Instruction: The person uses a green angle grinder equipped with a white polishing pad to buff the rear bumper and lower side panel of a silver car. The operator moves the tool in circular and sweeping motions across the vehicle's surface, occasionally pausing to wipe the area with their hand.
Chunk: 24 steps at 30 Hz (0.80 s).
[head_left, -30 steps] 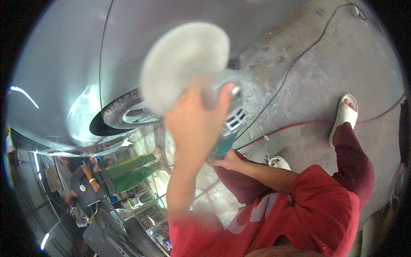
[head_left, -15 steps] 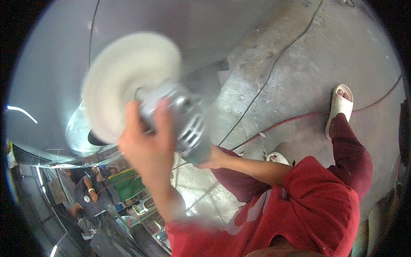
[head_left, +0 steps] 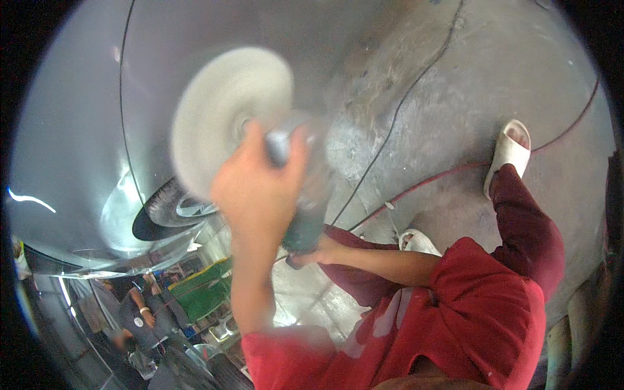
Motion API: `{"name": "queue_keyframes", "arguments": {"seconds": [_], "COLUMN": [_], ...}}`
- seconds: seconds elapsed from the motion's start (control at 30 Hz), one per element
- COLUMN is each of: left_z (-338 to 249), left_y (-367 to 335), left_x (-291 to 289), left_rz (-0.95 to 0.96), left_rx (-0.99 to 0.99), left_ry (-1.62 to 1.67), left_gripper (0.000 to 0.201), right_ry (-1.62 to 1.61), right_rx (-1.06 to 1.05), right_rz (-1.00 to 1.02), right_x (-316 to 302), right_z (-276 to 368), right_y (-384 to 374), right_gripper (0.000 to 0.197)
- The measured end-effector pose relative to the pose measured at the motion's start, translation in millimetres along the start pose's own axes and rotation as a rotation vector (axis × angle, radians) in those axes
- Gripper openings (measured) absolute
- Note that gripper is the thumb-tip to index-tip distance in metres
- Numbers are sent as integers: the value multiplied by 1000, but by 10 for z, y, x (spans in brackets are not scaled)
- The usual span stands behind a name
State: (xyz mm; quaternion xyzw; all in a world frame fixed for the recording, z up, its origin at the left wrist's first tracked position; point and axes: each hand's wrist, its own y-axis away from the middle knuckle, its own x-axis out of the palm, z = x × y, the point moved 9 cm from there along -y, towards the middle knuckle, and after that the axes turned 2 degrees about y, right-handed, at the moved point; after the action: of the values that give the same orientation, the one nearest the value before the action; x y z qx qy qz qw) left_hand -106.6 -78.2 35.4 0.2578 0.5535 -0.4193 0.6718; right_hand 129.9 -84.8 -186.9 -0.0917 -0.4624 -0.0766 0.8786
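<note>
Glossy grey car panel (head_left: 71,130) spanned 9 to 12 o'clock. Polisher (head_left: 309,227) sat mid-view, blurred pad (head_left: 208,110) at 11; versus last frame, pad had shifted toward 3 and more wheel (head_left: 167,203) showed at 9. Left hand (head_left: 257,185) curled round its front, right hand (head_left: 320,251) wrapped its rear. Concrete floor (head_left: 448,123) ran 12–3, co-worker (head_left: 130,312) at 8.

No readable text anywhere here, tbh. The red short-sleeved fabric shirt (head_left: 481,318) has a big pale grey print (head_left: 390,316), just shapes to me. The small round white patch (head_left: 138,322) on the dark grey shirt (head_left: 128,312) in back might be a logo, too tiny.
</note>
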Motion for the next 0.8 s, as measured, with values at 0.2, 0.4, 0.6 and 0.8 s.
{"name": "queue_keyframes", "arguments": {"seconds": [0.2, 0.4, 0.6, 0.8], "left_z": [823, 456, -763, -1662], "left_y": [425, 208, -573, -1170], "left_x": [-936, -729, 252, 901], "left_rz": [-337, -320, 2, -28], "left_rx": [-273, -182, 5, 152], "left_ry": [215, 189, 189, 234], "left_gripper": [31, 26, 46, 53], "right_ry": [135, 206, 54, -101], "right_rx": [-327, -247, 76, -47], "right_rz": [118, 70, -209, -342], "right_x": [232, -272, -1235, -1994], "right_z": [918, 959, 679, 887], "right_y": [-361, -353, 27, -108], "right_gripper": [84, 87, 63, 57]}}
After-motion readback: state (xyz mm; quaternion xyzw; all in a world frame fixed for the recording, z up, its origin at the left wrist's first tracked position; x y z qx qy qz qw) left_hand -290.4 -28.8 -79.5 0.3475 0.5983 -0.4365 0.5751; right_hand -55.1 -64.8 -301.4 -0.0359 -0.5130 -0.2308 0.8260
